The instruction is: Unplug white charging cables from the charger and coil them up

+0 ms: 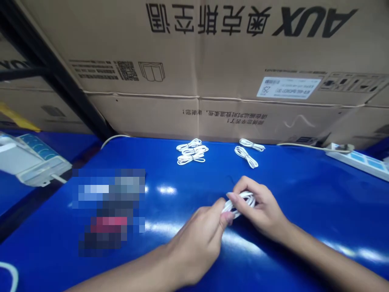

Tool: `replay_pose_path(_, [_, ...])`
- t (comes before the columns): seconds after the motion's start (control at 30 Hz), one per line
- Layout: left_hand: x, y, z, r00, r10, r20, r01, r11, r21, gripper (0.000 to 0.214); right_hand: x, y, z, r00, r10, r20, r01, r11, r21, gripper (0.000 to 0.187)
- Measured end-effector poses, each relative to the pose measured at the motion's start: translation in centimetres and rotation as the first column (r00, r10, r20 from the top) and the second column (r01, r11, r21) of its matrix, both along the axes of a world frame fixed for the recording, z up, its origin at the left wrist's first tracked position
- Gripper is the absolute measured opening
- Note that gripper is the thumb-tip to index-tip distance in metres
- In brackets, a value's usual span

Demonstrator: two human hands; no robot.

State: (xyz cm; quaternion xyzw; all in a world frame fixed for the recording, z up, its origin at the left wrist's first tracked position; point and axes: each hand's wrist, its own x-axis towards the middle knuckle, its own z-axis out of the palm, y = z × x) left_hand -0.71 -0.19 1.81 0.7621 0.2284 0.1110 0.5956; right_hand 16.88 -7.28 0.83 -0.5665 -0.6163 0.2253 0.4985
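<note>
A looped white cable [248, 197] is held between both hands, just above the blue tabletop. My left hand [202, 231] is closed on the coil's left end, its thumb along the near side. On the right end, my right hand [261, 207] pinches the loops between thumb and fingers. A thin dark strand [231, 178] shows just beyond my right fingers; whether it belongs to the coil I cannot tell. Farther back lie several tied bundles of white cable [191, 152], heaped together. To their right are two more tied white bundles [246, 157].
A large cardboard box [197, 81] with upside-down print walls off the back of the blue table [182, 190]. Power strips sit at the right [364, 160] and left [39, 162]. A pixelated patch hides something at left. A white cable loop [10, 271] enters at bottom left.
</note>
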Motion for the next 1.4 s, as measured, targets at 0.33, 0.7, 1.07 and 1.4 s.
replay_pose_path(0.33, [0.3, 0.6, -0.1, 0.957, -0.288, -0.033, 0.249, 0.874, -0.417, 0.038, 0.7, 0.0, 0.2, 0.994, 0.046, 0.098, -0.051, 0.998, 0.049, 0.035])
replay_pose_path(0.7, [0.4, 0.2, 0.6, 0.969, -0.241, -0.043, 0.212, 0.913, -0.348, 0.039, 4.4, 0.7, 0.8, 0.988, -0.126, -0.09, 0.13, 0.99, 0.048, 0.042])
replay_pose_path(1.07, [1.4, 2.3, -0.9, 0.961, 0.173, 0.217, 0.015, 0.747, -0.665, 0.042, 8.3, 2.3, -1.0, 0.831, 0.051, 0.553, -0.009, 0.997, -0.078, 0.032])
replay_pose_path(1.4, [2.1, 2.0, -2.2, 0.974, 0.162, 0.158, -0.053, 0.842, -0.537, 0.045, 7.6, 1.9, -0.8, 0.829, 0.283, 0.482, -0.203, 0.956, -0.212, 0.031])
